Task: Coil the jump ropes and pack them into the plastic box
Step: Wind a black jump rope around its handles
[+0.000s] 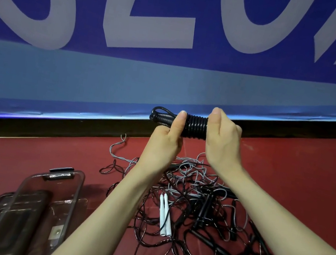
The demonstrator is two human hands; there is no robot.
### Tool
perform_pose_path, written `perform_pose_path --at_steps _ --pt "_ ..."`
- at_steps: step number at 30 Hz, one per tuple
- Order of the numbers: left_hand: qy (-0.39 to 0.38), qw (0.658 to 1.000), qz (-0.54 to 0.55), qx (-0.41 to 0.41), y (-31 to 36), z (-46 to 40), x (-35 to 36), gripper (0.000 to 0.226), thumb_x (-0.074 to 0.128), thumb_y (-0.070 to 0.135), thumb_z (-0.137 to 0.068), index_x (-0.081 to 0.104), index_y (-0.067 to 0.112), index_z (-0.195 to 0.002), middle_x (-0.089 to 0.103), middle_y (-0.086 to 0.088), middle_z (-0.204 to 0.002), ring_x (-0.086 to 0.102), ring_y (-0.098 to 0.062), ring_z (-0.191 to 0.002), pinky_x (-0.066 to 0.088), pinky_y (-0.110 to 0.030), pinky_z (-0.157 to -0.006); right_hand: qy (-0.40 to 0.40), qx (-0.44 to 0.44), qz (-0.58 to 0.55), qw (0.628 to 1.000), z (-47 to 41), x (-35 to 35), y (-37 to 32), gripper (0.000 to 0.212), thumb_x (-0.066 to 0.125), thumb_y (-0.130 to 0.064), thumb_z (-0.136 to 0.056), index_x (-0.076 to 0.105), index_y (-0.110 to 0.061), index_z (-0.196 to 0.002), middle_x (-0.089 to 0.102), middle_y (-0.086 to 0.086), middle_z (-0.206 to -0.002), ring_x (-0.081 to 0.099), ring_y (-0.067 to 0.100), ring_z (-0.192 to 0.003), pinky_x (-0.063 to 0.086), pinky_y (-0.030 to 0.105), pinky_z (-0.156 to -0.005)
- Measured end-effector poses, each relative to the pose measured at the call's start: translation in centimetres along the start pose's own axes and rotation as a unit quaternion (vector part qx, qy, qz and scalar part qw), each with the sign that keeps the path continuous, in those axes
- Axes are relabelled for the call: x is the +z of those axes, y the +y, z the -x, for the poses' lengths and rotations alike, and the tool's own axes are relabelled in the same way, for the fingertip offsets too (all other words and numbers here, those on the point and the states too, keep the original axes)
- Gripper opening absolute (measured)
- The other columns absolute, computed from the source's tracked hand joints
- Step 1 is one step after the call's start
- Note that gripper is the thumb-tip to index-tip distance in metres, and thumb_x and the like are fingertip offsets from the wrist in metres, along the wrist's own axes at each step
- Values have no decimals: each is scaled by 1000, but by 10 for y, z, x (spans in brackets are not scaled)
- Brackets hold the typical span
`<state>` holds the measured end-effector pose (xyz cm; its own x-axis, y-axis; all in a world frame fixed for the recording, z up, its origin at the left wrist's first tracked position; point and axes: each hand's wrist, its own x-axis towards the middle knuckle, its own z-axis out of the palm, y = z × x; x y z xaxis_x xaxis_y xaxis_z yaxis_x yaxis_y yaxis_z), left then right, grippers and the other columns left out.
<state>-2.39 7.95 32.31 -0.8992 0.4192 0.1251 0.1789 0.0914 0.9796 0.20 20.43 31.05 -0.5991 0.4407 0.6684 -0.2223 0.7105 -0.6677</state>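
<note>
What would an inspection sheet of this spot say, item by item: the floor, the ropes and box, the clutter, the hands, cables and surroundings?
Surface: red floor, bare toward the right.
Job's things: black coiled jump rope held up in both hands; tangled jump ropes, black and grey, heaped on the floor; white handles lying side by side in the heap; clear plastic box at lower left, open, its lid lying beside it.
Clutter: nothing seen.
Hands: left hand takes its grip on the coil's left end; right hand curls round the right end.
Cables: nothing seen besides the ropes.
Surroundings: blue banner with large pale letters, black base strip below.
</note>
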Motion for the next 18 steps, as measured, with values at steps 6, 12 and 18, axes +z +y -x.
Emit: perform_pose_path --at_steps 6,12,18 --pt "-103 977 -179 -56 0 14 -3 55 33 58 -97 51 11 -74 49 -7 -65 35 -13 -51 30 -29 -55 -1 -43 60 997 -7 -5 13 39 20 -39 -96 35 -16 -69 32 -4 -48 34 24 -45 27 39 -53" --pt "-53 897 -414 143 -8 16 -18 20 53 30 -97 66 16 -97 67 -4 -71 63 -22 -60 53 -39 -63 -50 -30 146 988 -11 -17 29 35 22 -33 -98 33 -14 -70 30 -2 -45 31 27 -45 20 35 -54" --pt "14 889 -409 206 -4 12 -26 22 66 41 -87 63 19 -81 63 2 -63 60 -19 -61 49 -37 -57 -167 -41 144 975 -22 -24 24 39 26 -33 -100 25 -20 -63 35 3 -53 39 36 -60 33 41 -58"
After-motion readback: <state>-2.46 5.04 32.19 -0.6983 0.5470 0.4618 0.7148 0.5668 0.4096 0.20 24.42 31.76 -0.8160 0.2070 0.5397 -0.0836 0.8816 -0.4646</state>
